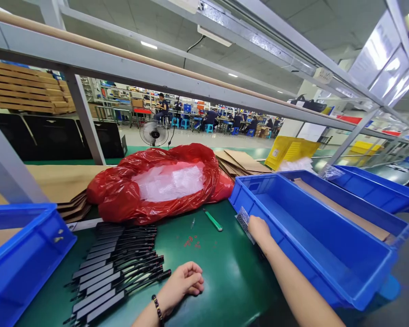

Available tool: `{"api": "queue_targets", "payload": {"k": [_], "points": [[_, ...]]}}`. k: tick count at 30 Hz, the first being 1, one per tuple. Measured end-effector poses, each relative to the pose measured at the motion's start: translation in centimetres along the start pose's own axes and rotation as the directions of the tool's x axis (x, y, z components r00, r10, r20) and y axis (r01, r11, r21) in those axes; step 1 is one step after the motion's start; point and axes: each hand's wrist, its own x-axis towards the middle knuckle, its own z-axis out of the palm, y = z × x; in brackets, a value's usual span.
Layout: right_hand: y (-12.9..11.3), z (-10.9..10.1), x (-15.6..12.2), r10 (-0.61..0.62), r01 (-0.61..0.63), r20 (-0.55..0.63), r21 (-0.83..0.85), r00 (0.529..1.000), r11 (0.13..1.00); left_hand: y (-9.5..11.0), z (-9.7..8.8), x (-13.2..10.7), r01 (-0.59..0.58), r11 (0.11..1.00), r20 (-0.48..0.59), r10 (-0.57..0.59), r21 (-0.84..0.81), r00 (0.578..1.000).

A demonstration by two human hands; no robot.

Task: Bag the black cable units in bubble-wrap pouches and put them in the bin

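Note:
My right hand is closed on a small clear bubble bag beside the near wall of the long blue bin. Something dark shows at the bag, but I cannot make out what it is. My left hand, with a beaded bracelet at the wrist, rests over the green tabletop. Its fingers are loosely curled and nothing shows in them. Left of it lie several flat black parts with black cables, lined up in a row. A green-handled knife lies between the hands, further back.
A red plastic bag full of clear bubble bags stands at the back. Another blue bin is at the left edge. Cardboard sheets lie behind, near a yellow bin. A metal frame rail crosses above.

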Motion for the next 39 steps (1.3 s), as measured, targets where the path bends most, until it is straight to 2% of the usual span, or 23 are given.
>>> {"api": "queue_targets", "payload": {"k": [5,8,9,11,12,13,15,17,19,20,22,25,27,29,31,32,33,35,36,38,39], "points": [[0.0,-1.2,-0.6,0.008,-0.01,-0.053,-0.029,0.999,1.0,-0.3,-0.1,0.4,-0.024,0.999,0.006,0.023,0.028,1.0],[-0.8,-2.4,-1.7,-0.014,0.007,-0.182,-0.039,0.983,0.999,-0.5,0.0,0.4,-0.045,0.986,0.03,0.041,0.162,0.999],[-1.5,-2.8,-2.2,-0.053,0.051,-0.245,-0.014,0.968,0.999,-0.5,0.1,0.2,-0.056,0.974,0.048,0.047,0.219,0.998],[-3.7,-3.3,-3.8,-0.226,0.272,-0.337,0.096,0.914,0.958,-0.5,0.2,-0.3,-0.079,0.952,0.105,0.049,0.296,0.993],[-5.2,-3.5,-4.8,-0.351,0.428,-0.357,0.165,0.866,0.889,-0.4,0.3,-0.7,-0.092,0.943,0.136,0.05,0.32,0.989],[-6.9,-3.5,-5.9,-0.493,0.585,-0.353,0.232,0.795,0.777,-0.3,0.4,-1.1,-0.108,0.932,0.169,0.051,0.347,0.984],[-10.7,-3.3,-8.4,-0.728,0.784,-0.298,0.311,0.617,0.537,0.0,0.5,-1.7,-0.156,0.883,0.242,0.049,0.443,0.969],[-14.6,-3.0,-10.7,-0.872,0.875,-0.209,0.311,0.443,0.37,0.3,0.7,-2.1,-0.175,0.785,0.316,-0.028,0.594,0.948],[-18.3,-2.5,-12.4,-0.949,0.93,-0.098,0.254,0.299,0.266,0.5,0.9,-2.1,-0.133,0.656,0.329,-0.186,0.743,0.926],[-20.0,-2.3,-12.9,-0.968,0.949,-0.045,0.215,0.247,0.232,0.5,1.0,-1.9,-0.105,0.6,0.314,-0.255,0.793,0.915],[-23.0,-1.7,-13.5,-0.98,0.971,0.041,0.133,0.195,0.199,0.5,1.0,-1.5,-0.103,0.546,0.319,-0.318,0.831,0.893],[-26.0,-0.9,-13.7,-0.975,0.981,0.123,0.04,0.185,0.191,0.1,0.8,-0.8,-0.194,0.58,0.423,-0.289,0.791,0.859],[-26.7,-0.7,-13.9,-0.975,0.985,0.146,0.024,0.167,0.172,-0.2,0.6,-0.4,-0.262,0.591,0.484,-0.255,0.763,0.837],[-26.3,-1.0,-13.9,-0.983,0.985,0.113,0.079,0.145,0.154,-0.1,0.6,-0.1,-0.297,0.569,0.5,-0.24,0.767,0.832],[-24.9,-1.8,-13.5,-0.987,0.965,0.027,0.208,0.157,0.16,0.3,0.8,-0.2,-0.262,0.543,0.456,-0.259,0.798,0.851],[-23.9,-2.2,-13.1,-0.982,0.939,-0.026,0.296,0.19,0.174,0.7,1.0,-0.5,-0.23,0.535,0.426,-0.275,0.813,0.862],[-22.8,-2.7,-12.6,-0.967,0.897,-0.069,0.396,0.244,0.198,1.1,1.2,-0.9,-0.202,0.529,0.395,-0.281,0.824,0.875],[-20.2,-3.4,-11.3,-0.917,0.736,-0.104,0.633,0.386,0.238,2.1,1.3,-2.2,-0.191,0.514,0.351,-0.234,0.836,0.907],[-19.0,-3.6,-10.6,-0.883,0.604,-0.092,0.762,0.459,0.234,2.7,1.2,-3.0,-0.214,0.497,0.329,-0.155,0.841,0.932],[-16.8,-3.5,-9.5,-0.819,0.279,-0.048,0.95,0.572,0.139,3.7,0.7,-4.5,-0.233,0.5,0.225,0.078,0.834,0.971],[-16.0,-3.1,-9.2,-0.792,0.132,-0.033,0.99,0.609,0.06,4.1,0.3,-5.1,-0.182,0.595,0.126,0.135,0.783,0.983]]}}
